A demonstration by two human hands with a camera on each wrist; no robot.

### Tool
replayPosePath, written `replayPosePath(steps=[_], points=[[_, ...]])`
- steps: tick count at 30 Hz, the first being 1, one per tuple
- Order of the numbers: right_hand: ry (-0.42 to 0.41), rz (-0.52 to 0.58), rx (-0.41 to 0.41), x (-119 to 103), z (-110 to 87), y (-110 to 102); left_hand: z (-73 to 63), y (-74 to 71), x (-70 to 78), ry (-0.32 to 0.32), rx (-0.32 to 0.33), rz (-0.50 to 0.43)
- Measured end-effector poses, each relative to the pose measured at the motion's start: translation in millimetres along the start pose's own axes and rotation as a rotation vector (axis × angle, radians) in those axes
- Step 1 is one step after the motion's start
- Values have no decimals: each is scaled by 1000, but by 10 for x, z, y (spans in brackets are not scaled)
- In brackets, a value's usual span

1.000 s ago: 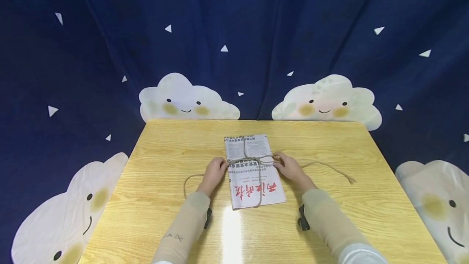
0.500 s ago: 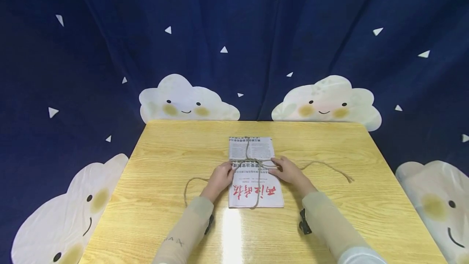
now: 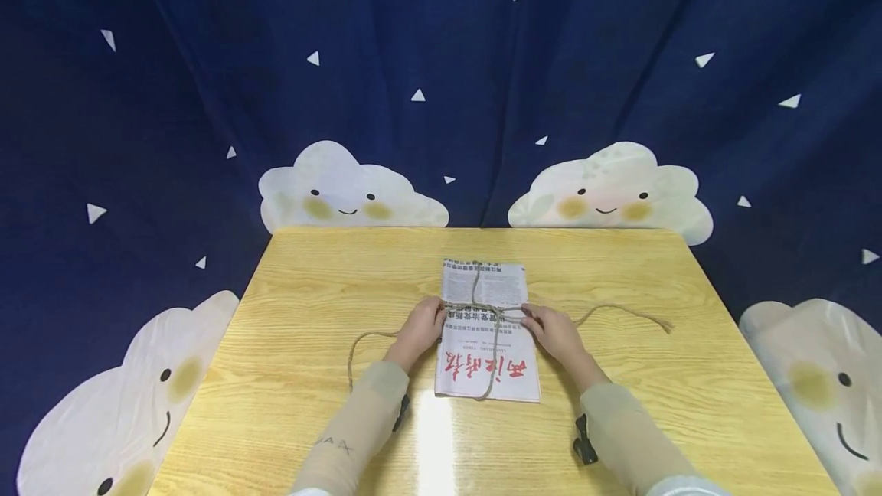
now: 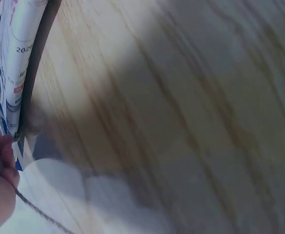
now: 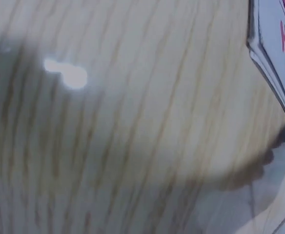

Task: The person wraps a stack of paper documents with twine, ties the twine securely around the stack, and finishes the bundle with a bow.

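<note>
A folded newspaper bundle [image 3: 468, 347] with red and black printing lies flat mid-table. Brown twine [image 3: 496, 350] runs along its length and across it, crossing near the middle. At the bundle's left edge my left hand [image 3: 420, 329] pinches the twine; in the left wrist view, the twine [image 4: 40, 213] trails from the fingers of that hand [image 4: 0, 190]. My right hand [image 3: 560, 337] holds the twine at the right edge, its thumb and fingers close together. The right wrist view catches a corner of the newspaper bundle [image 5: 279, 58], with most of that hand out of frame.
A loose twine end [image 3: 630, 312] stretches right over the wooden table [image 3: 310, 274], and another length [image 3: 358, 347] curls at the left. Behind the table hangs a dark blue curtain [image 3: 379, 21] with white triangles and clouds. Black wrist cameras [image 3: 584, 442] sit under the sleeves.
The newspaper bundle has shifted to the right and slightly toward me, turning a little along the way. Both hands have moved right with it, and the crosswise twine now lies straighter than half a second ago.
</note>
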State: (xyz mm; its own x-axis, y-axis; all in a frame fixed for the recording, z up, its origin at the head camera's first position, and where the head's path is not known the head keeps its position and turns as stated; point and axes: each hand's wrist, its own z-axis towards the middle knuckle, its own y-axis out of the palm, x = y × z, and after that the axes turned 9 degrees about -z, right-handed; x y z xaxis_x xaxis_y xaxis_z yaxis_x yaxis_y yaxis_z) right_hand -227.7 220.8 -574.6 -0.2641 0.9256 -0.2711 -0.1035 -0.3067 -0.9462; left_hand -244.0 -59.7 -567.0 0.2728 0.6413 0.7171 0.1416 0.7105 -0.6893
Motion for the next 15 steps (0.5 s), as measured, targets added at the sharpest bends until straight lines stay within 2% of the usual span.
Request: replayPosePath(steps=[2,4,5,11,12,15], points=[[18,49,41,-2,-11,12,2,2,2,20,13,-13],[52,89,54,4,-16,25,-2,-9,3,20,30,-39],[70,107,52,6,-16,30,-3,-12,-15,39,52,-56],[176,177,-12,43,-4,33,-13,-14,-107,-61,96,-240],[187,183,-17,47,-1,26,-16,-13,-110,-99,94,-265],[216,202,-24,48,6,6,-30,-2,-139,-117,120,-270]])
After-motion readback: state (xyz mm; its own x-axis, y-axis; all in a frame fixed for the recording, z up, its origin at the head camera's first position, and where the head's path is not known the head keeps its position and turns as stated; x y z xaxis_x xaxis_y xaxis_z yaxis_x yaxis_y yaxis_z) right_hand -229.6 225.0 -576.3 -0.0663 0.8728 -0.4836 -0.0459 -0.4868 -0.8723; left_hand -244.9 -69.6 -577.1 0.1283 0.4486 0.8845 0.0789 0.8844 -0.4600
